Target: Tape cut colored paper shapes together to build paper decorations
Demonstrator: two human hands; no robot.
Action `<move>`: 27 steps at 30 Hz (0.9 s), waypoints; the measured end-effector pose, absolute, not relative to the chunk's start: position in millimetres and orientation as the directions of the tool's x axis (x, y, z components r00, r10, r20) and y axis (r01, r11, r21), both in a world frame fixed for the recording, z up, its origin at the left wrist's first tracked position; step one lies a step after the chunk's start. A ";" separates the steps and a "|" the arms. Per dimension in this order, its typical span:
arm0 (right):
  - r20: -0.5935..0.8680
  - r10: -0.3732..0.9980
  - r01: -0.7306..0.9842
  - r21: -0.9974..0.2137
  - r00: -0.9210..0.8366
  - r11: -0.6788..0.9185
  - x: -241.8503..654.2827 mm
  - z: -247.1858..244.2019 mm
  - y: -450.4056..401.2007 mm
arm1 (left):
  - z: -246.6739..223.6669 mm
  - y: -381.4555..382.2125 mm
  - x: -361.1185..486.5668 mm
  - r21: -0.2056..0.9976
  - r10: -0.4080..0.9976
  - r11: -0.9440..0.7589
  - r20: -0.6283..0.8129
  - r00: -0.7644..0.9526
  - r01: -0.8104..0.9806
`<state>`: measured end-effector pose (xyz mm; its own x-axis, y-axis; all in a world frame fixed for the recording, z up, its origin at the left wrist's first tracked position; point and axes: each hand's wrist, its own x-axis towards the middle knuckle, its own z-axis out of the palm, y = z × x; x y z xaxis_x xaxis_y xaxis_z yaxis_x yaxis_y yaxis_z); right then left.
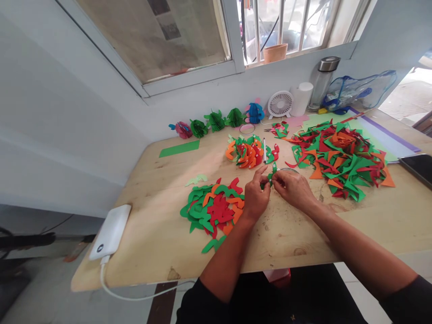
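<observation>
Both hands meet over the middle of the table around a small green paper cutout (pixel 274 169). My left hand (pixel 258 192) is closed on its left side, fingers curled. From the right, my right hand (pixel 290 183) pinches at the same piece. Part of the cutout is hidden behind the fingers. Beside my left wrist lies a loose pile of curved green, red and orange paper cutouts (pixel 219 208). Just beyond the hands sits a bunch of similar cutouts with small white patches (pixel 249 153). A white pen (pixel 264 150) lies by that bunch. A roll of tape (pixel 289 170) is partly hidden behind my right hand.
A large heap of paper scraps (pixel 340 157) covers the right side. Folded paper animals (pixel 216 120), a small white fan (pixel 280 104) and a glass bottle (pixel 323 83) line the wall. A white power bank (pixel 111 231) lies near the left edge, a phone (pixel 418 167) at the right.
</observation>
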<state>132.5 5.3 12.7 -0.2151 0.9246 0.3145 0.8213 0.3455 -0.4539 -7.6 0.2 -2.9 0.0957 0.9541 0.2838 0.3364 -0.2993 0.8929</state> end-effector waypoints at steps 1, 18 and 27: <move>0.320 0.923 0.824 -0.448 -0.216 0.348 132.4 13.0 5.1 | -2.9 0.1 -7.3 0.895 0.954 -0.298 0.284 0.092 0.333; 0.179 0.973 0.860 -0.465 -0.143 0.212 128.8 16.6 4.9 | -0.1 -1.1 -3.1 0.851 0.972 -0.198 0.233 -0.011 0.486; 0.196 0.974 0.871 -0.454 -0.111 0.190 128.4 18.7 3.2 | 0.2 -1.5 -2.3 0.879 0.970 -0.205 0.242 -0.033 0.431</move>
